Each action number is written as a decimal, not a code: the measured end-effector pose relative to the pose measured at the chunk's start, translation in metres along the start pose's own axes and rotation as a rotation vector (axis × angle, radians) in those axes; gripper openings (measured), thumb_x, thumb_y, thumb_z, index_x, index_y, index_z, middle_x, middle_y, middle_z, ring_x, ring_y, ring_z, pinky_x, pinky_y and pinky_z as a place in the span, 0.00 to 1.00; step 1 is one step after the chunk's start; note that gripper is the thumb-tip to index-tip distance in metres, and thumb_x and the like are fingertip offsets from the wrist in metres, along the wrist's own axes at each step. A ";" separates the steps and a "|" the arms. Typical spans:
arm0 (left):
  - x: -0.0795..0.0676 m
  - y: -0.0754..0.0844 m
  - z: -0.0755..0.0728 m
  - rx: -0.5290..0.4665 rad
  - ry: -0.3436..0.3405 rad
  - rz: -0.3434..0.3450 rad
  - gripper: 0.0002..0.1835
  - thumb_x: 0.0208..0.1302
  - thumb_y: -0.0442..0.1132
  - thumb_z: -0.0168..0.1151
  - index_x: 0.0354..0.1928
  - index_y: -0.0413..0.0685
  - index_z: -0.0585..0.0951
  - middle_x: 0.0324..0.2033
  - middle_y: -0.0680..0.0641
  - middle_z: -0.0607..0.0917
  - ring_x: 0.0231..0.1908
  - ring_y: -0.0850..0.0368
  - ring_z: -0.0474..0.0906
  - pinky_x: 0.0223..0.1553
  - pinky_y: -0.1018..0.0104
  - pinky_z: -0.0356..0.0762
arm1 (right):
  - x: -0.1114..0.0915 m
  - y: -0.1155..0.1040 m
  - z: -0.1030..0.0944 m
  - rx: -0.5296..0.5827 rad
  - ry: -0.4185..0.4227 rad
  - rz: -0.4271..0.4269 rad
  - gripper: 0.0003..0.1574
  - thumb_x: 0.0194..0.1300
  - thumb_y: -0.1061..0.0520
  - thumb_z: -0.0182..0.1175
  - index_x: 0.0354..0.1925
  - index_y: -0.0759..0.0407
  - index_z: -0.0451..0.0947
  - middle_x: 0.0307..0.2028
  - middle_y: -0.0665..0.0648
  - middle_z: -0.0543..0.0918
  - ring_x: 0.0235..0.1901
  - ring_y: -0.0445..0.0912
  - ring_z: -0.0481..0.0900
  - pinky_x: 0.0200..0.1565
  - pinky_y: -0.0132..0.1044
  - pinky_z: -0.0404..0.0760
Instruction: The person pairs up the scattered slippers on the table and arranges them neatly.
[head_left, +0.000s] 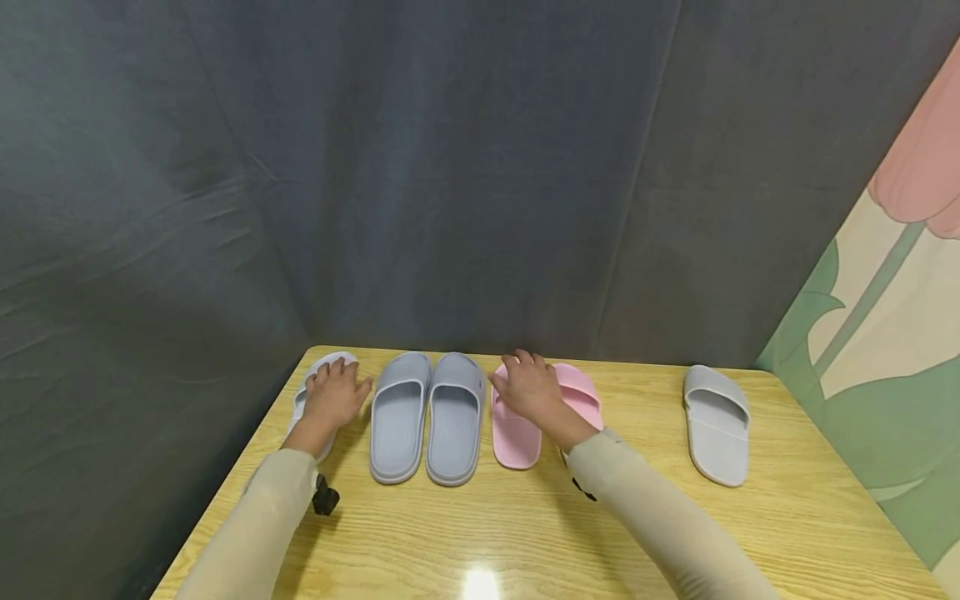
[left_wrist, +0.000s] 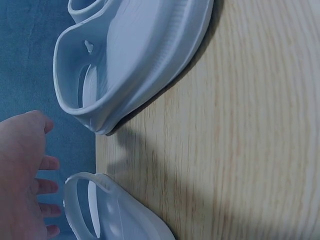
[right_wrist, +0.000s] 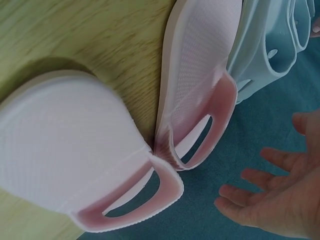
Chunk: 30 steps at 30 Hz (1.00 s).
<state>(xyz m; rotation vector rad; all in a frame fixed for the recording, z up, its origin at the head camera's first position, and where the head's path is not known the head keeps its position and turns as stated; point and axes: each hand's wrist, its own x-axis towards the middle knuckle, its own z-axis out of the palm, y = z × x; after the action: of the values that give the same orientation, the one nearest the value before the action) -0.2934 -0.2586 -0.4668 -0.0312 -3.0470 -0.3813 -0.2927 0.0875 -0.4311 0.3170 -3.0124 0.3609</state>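
My left hand hovers over a light grey slipper at the left end of the table. In the left wrist view its fingers are spread loosely and hold nothing, in front of the slipper's strap. My right hand is above the left one of two pink slippers, partly hiding it. The right wrist view shows the loosely bent fingers apart from both pink slippers. Beside it lies the other pink slipper. Between the hands sits a pair of grey-blue slippers, side by side, toes toward the curtain.
A single light grey slipper lies farther right on the wooden table. A dark curtain hangs behind the table's far edge and along the left. The right wall carries a painted flower.
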 end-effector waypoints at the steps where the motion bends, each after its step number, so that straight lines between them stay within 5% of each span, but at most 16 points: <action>1: 0.000 -0.001 0.000 0.004 0.000 -0.002 0.34 0.78 0.57 0.43 0.73 0.38 0.65 0.73 0.28 0.59 0.73 0.26 0.49 0.69 0.29 0.45 | 0.000 0.000 0.000 0.002 -0.002 0.002 0.37 0.75 0.35 0.52 0.69 0.57 0.72 0.70 0.65 0.70 0.68 0.65 0.66 0.66 0.62 0.65; 30: -0.001 -0.015 0.001 -0.069 0.020 -0.044 0.34 0.78 0.54 0.44 0.73 0.34 0.63 0.72 0.26 0.57 0.72 0.25 0.48 0.67 0.27 0.45 | -0.006 0.019 -0.005 0.035 0.003 0.040 0.37 0.74 0.37 0.52 0.69 0.57 0.71 0.70 0.65 0.69 0.69 0.66 0.66 0.66 0.63 0.64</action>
<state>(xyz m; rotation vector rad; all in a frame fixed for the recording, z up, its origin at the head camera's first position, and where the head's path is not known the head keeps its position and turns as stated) -0.2929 -0.2730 -0.4712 0.0358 -3.0180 -0.4867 -0.2906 0.1076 -0.4312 0.2584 -3.0158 0.4174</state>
